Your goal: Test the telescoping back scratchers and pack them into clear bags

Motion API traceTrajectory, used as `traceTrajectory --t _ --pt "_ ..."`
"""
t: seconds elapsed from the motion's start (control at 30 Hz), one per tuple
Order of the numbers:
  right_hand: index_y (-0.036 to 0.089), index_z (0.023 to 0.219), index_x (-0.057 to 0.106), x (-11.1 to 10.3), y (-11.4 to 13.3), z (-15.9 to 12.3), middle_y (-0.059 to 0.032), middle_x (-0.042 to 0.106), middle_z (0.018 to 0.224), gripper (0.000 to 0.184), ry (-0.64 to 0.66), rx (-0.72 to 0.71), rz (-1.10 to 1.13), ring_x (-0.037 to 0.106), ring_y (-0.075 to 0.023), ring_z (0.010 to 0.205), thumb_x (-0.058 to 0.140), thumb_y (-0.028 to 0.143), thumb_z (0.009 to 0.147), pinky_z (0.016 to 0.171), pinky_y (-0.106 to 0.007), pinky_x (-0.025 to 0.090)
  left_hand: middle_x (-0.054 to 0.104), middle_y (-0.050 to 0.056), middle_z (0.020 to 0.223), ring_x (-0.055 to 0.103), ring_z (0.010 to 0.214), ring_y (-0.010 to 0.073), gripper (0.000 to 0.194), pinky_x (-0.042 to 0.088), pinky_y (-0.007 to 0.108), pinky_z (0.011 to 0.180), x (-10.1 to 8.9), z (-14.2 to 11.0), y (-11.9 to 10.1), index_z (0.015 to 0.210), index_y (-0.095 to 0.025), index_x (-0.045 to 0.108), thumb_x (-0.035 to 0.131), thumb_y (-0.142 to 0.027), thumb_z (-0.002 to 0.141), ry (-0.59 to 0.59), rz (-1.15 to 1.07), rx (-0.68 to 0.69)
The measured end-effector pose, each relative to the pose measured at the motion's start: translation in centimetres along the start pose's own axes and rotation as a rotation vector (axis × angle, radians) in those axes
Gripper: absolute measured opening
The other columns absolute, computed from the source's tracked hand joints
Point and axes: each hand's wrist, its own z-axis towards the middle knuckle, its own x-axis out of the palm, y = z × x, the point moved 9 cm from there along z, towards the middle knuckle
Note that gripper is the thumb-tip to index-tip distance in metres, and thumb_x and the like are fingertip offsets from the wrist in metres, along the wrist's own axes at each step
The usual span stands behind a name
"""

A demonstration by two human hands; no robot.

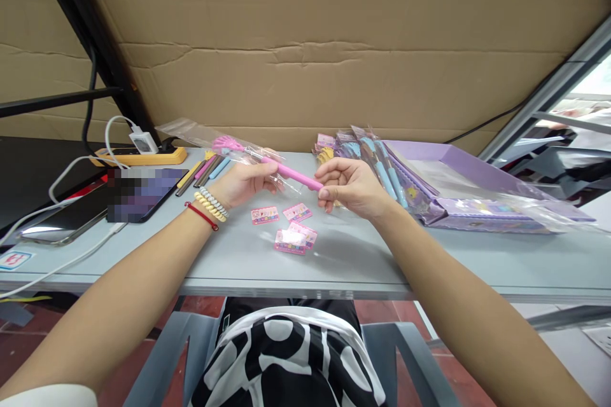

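A pink back scratcher (298,177) with a hand-shaped head and a metal rod spans my two hands above the table. Its head end lies inside a clear plastic bag (191,132), while the handle sticks out. My left hand (248,181) is closed on the bag around the scratcher's middle. At the handle's end, my right hand (351,186) pinches the pink grip between thumb and fingers. Several small pink printed cards (265,215) lie on the table below, some overlapping. Loose back scratchers (205,170) in several colours rest beyond my left hand.
Bagged back scratchers (382,168) lie beyond my right hand, against an open purple box (477,213). On the left are two phones (147,194), white cables and a yellow power strip (167,156). A cardboard wall (305,51) closes off the back of the grey table (344,261).
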Motion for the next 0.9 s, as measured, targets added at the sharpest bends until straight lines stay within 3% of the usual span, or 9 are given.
traceTrajectory --t 0.23,0.4,0.57,0.9 --pt "0.013 0.073 0.061 0.2 0.0 -0.1 0.0008 0.062 0.049 0.04 -0.032 0.008 -0.18 0.056 -0.0112 0.039 0.088 0.032 0.05 0.035 -0.021 0.047 0.064 0.002 0.071 0.061 0.066 0.0139 0.026 0.05 0.028 0.063 0.9 -0.1 1.1 0.083 -0.014 0.065 0.077 -0.033 0.069 0.093 0.069 -0.057" --pt "0.012 0.072 0.062 0.0 -0.3 0.1 0.0006 0.061 0.05 0.04 -0.056 -0.027 -0.274 0.053 -0.0089 0.039 0.088 0.033 0.05 0.033 -0.019 0.038 0.064 0.003 0.072 0.062 0.067 0.0142 0.025 0.051 0.027 0.062 1.8 -0.1 1.3 0.084 -0.013 0.064 0.075 -0.031 0.071 0.168 0.11 -0.063" --pt "0.013 0.073 0.064 0.4 -0.7 0.3 -0.002 0.065 0.057 0.038 -0.034 -0.085 -0.39 0.052 -0.0084 0.043 0.085 0.039 0.055 0.04 -0.022 0.042 0.065 0.004 0.074 0.063 0.064 0.0143 0.029 0.052 0.028 0.06 3.0 -0.2 2.3 0.087 -0.012 0.062 0.075 -0.032 0.071 0.238 0.159 -0.132" --pt "0.015 0.056 0.054 1.7 2.1 -0.5 0.0023 0.054 0.047 0.041 -0.082 -0.436 -0.769 0.04 -0.0045 0.042 0.077 0.048 0.067 0.041 -0.02 0.032 0.066 0.004 0.075 0.065 0.067 0.0163 0.038 0.051 0.028 0.06 3.6 -0.5 3.0 0.089 -0.013 0.062 0.074 -0.046 0.072 0.282 0.104 -0.176"
